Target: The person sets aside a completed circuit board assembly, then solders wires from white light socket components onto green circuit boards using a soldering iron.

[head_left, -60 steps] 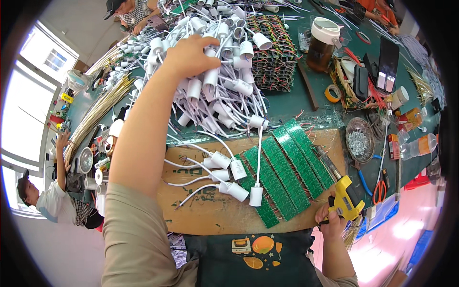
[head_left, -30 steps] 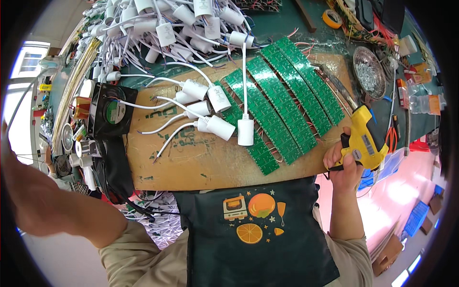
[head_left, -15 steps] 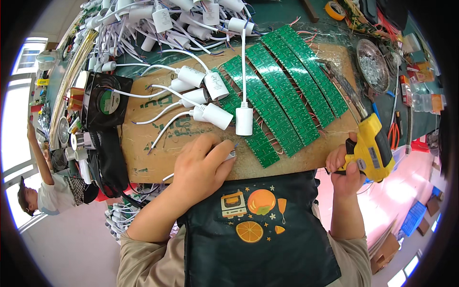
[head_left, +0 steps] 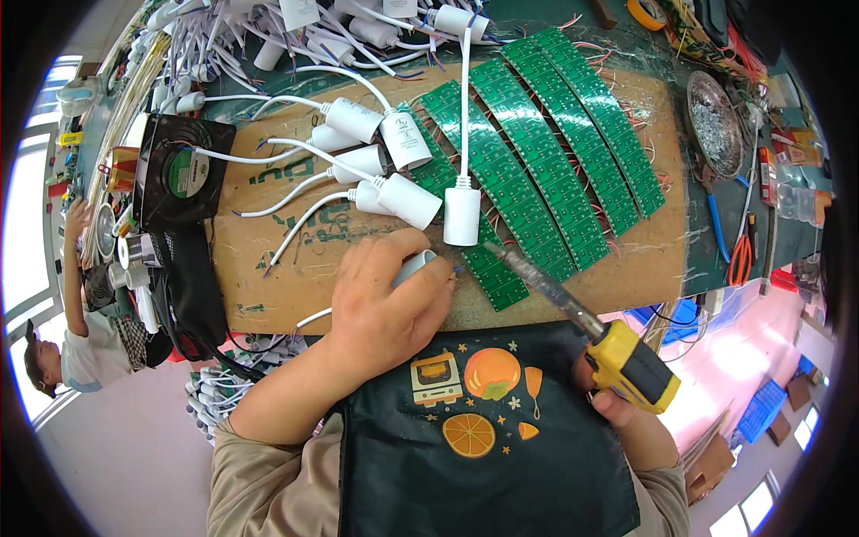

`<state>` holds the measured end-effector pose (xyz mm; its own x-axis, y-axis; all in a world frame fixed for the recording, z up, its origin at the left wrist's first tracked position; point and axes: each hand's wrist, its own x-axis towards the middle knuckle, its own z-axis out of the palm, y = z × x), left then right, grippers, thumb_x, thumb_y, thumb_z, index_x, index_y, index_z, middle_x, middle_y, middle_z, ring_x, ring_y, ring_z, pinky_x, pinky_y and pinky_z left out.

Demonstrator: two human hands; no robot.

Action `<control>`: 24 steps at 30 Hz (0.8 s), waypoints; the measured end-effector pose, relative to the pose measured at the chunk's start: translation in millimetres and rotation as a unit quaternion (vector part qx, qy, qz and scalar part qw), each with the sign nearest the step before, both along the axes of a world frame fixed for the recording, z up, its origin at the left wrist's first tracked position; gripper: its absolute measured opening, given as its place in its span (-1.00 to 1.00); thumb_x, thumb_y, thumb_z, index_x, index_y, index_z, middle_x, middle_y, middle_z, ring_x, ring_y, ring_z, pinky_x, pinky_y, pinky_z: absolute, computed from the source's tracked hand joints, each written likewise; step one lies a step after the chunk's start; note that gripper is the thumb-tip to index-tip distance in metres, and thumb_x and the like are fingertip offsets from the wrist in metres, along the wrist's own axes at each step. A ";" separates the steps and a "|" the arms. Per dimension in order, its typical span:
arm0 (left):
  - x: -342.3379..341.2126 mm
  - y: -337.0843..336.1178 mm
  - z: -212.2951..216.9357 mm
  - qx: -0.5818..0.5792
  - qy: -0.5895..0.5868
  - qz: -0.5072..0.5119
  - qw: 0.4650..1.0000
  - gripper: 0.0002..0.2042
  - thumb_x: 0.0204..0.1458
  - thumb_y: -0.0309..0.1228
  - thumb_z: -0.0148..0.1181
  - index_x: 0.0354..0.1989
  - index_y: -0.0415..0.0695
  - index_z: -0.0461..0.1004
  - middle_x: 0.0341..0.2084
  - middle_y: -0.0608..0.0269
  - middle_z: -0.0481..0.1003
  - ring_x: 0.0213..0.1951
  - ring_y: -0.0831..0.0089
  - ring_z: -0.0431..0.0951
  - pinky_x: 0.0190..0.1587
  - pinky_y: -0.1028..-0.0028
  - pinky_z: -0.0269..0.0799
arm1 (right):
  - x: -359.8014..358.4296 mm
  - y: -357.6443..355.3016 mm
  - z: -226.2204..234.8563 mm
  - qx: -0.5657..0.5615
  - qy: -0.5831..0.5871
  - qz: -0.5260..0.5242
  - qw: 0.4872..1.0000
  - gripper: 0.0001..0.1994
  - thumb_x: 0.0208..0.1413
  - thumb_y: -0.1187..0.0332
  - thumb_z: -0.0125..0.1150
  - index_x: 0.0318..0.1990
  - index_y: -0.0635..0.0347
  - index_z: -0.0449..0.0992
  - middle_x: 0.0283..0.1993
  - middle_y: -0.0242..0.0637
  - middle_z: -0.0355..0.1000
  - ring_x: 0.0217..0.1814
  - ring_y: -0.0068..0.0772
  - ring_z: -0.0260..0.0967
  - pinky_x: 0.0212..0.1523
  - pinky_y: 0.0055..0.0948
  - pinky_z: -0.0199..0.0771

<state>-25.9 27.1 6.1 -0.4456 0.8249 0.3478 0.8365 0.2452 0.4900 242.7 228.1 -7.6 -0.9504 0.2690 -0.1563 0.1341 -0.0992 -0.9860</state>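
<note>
My left hand (head_left: 385, 295), at the cardboard's near edge, is closed around a white lamp holder (head_left: 415, 268). Part of it shows between thumb and fingers, with a short wire end by the thumb and the white cord (head_left: 313, 317) coming out behind the hand. My right hand (head_left: 613, 407) grips a yellow-and-black soldering gun (head_left: 633, 367), its tip pointing left over the near circuit board strip. Green circuit board strips (head_left: 541, 161) lie side by side ahead. Another white lamp holder (head_left: 462, 215) rests across them, and several more corded ones (head_left: 410, 200) lie to the left.
A black fan (head_left: 183, 170) stands on the left. More white lamp holders (head_left: 376, 34) pile up at the back. A metal dish (head_left: 715, 123), orange-handled pliers (head_left: 740, 259) and a tape roll (head_left: 646, 13) sit on the right. Another person (head_left: 85, 345) is at far left.
My right hand has brought the soldering gun down and left, swinging its tip from the boards' right side to their near edge. My left hand has shifted slightly right, the lamp holder now showing more.
</note>
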 end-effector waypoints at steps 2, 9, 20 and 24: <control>0.5 1.0 -2.3 0.008 -0.006 0.010 1.000 -0.75 -0.19 -0.55 0.43 -0.27 -0.13 0.60 -0.22 0.11 0.50 -0.29 0.20 0.50 -0.30 0.32 0.41 | 5.7 -1.6 -3.7 0.048 -0.006 0.023 0.999 -0.62 0.13 0.01 0.33 -0.31 0.20 0.53 -0.47 -0.30 0.44 -0.48 -0.25 0.41 -0.43 -0.34 0.39; 4.5 11.1 -8.1 0.019 0.011 0.025 0.999 -0.76 -0.23 -0.56 0.44 -0.32 -0.14 0.61 -0.26 0.14 0.50 -0.32 0.21 0.50 -0.30 0.32 0.40 | 4.8 -9.7 -20.5 0.189 0.067 -0.005 0.980 -0.63 0.14 0.04 0.31 -0.27 0.22 0.57 -0.44 -0.27 0.45 -0.46 -0.18 0.43 -0.44 -0.29 0.40; 3.4 8.2 -8.3 0.012 0.009 0.027 1.000 -0.76 -0.24 -0.56 0.43 -0.32 -0.14 0.61 -0.24 0.13 0.50 -0.30 0.20 0.51 -0.28 0.31 0.41 | 8.6 -7.4 -13.9 0.071 -0.036 0.033 0.996 -0.66 0.14 0.04 0.30 -0.31 0.17 0.55 -0.45 -0.28 0.45 -0.48 -0.17 0.41 -0.44 -0.30 0.38; 2.5 7.2 -7.7 0.011 0.000 0.024 1.000 -0.76 -0.23 -0.56 0.42 -0.32 -0.14 0.61 -0.24 0.13 0.50 -0.29 0.20 0.51 -0.26 0.30 0.41 | 13.6 -6.0 -17.7 0.130 -0.042 0.058 0.989 -0.66 0.14 0.03 0.28 -0.29 0.16 0.57 -0.44 -0.27 0.47 -0.47 -0.14 0.42 -0.44 -0.27 0.38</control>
<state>-23.4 34.3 -1.5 -0.4846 0.7949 0.3651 0.8237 0.2742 0.4963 256.3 222.1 -25.3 -0.9640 0.2000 -0.1751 0.2114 0.1775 -0.9612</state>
